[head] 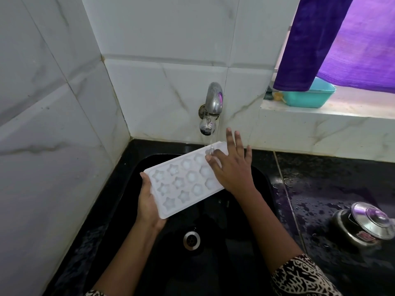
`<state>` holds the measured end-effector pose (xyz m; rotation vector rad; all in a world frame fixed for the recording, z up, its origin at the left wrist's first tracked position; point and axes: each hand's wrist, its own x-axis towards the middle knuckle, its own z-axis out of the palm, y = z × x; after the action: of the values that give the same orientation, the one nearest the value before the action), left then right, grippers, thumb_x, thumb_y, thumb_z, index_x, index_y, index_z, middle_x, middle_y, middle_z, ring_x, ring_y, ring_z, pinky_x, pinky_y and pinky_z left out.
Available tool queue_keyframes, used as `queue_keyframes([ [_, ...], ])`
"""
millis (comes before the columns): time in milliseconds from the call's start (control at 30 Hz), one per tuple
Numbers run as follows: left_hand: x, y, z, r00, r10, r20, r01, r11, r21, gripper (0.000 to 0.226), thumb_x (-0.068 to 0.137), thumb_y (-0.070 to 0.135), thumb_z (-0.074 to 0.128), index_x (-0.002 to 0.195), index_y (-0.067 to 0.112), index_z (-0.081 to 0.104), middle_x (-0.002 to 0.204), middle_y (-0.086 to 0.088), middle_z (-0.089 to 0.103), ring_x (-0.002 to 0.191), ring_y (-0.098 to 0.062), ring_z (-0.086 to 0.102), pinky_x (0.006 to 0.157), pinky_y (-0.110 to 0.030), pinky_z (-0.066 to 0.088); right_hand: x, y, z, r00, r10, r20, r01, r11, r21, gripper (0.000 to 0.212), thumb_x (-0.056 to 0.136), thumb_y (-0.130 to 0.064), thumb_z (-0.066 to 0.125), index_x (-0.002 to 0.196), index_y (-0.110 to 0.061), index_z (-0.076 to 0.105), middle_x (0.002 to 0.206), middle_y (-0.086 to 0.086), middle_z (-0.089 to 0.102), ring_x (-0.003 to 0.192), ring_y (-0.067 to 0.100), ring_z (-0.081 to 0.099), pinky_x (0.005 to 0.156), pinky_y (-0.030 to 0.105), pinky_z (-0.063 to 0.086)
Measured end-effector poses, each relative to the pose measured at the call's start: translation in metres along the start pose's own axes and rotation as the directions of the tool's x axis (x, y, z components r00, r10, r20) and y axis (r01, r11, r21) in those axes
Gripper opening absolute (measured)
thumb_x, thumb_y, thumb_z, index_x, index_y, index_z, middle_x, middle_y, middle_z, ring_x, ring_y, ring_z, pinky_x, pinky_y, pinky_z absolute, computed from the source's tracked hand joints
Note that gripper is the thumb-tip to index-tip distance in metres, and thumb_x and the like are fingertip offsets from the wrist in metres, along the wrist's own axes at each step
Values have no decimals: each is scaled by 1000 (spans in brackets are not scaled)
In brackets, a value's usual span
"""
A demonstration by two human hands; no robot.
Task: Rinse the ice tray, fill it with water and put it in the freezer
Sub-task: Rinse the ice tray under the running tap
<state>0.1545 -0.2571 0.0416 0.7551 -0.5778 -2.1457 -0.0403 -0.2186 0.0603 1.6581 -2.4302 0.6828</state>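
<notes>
We note the tray [185,180] over the sink [239,236], long axis 8 to 2 o'clock: the left grip [149,205] clasps its 8 o'clock end, while the right grip [233,168] lies released, fingers flat on the 2 o'clock end under the tap [211,107] stream, so tilting would likely fall to the left.

My black stone counter [333,189] is wet with droplets. Sunk into it is the black sink [130,201], and a lidded steel pot [350,231] stands at my right.
</notes>
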Motion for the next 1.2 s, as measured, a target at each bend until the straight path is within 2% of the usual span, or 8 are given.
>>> queue_keyframes([
  [167, -2, 1, -2, 1000, 1, -4, -1, 1000, 0, 75, 90, 71, 17, 130, 18, 54, 127, -13, 64, 113, -31, 63, 78, -41, 59, -6, -8, 6, 997, -54, 63, 51, 998, 41, 73, 82, -68, 14, 127, -27, 55, 160, -2, -3, 145, 15, -13, 113, 53, -2],
  [300, -6, -2, -3, 1000, 11, -2, -11, 1000, -10, 74, 91, 69, 17, 126, 17, 56, 122, -13, 67, 106, -30, 67, 71, -40, 59, -3, 0, 5, 998, -63, -11, 64, 998, 9, 63, 86, -66, 20, 117, -29, 62, 159, 1, 1, 144, 15, -10, 113, 55, 1],
  [467, -6, 2, -1, 999, 37, 2, -37, 999, -9, 72, 92, 67, 17, 125, 17, 56, 116, -11, 70, 101, -28, 69, 69, -38, 59, -2, -2, 3, 990, -107, 88, 107, 994, 0, 70, 83, -69, 15, 130, -33, 52, 156, -7, -16, 142, 12, -21, 113, 52, -5],
  [567, -5, 2, 0, 1000, 18, 13, -18, 1000, 23, 72, 91, 68, 17, 125, 18, 57, 121, -12, 67, 105, -29, 67, 71, -39, 59, 2, 4, -2, 997, -74, 15, 74, 997, -17, 63, 86, -67, 18, 117, -32, 60, 159, -2, -8, 143, 13, -18, 113, 53, -3],
  [733, -3, 5, 0, 1000, 18, 16, -19, 1000, 9, 74, 89, 69, 20, 127, 17, 55, 120, -12, 68, 104, -29, 68, 72, -39, 59, -4, -7, 4, 992, -110, 58, 110, 994, 2, 72, 85, -69, 17, 133, -27, 49, 156, -7, -15, 142, 12, -20, 113, 51, -5],
  [900, -2, 2, -1, 1000, 4, 12, -5, 999, 40, 73, 89, 68, 20, 127, 16, 55, 119, -12, 68, 104, -29, 68, 72, -38, 59, -1, 1, 2, 998, -71, -2, 70, 997, -21, 64, 87, -67, 19, 123, -30, 58, 158, -2, -7, 143, 14, -16, 113, 53, -2],
  [1033, 3, 7, 1, 1000, 28, 7, -28, 999, 40, 72, 91, 67, 19, 123, 15, 57, 115, -12, 70, 100, -28, 69, 69, -38, 59, -2, -6, 3, 990, -99, 97, 100, 995, -6, 76, 83, -71, 12, 135, -28, 47, 154, -8, -20, 141, 12, -23, 114, 50, -5],
  [1200, 2, 3, -1, 1000, 12, -10, -11, 998, 64, 71, 92, 66, 18, 122, 16, 58, 114, -11, 70, 98, -28, 70, 68, -38, 59, 4, 0, -2, 998, -66, 23, 65, 998, 21, 66, 86, -67, 18, 114, -26, 62, 159, -2, -8, 142, 13, -18, 113, 53, -3],
])
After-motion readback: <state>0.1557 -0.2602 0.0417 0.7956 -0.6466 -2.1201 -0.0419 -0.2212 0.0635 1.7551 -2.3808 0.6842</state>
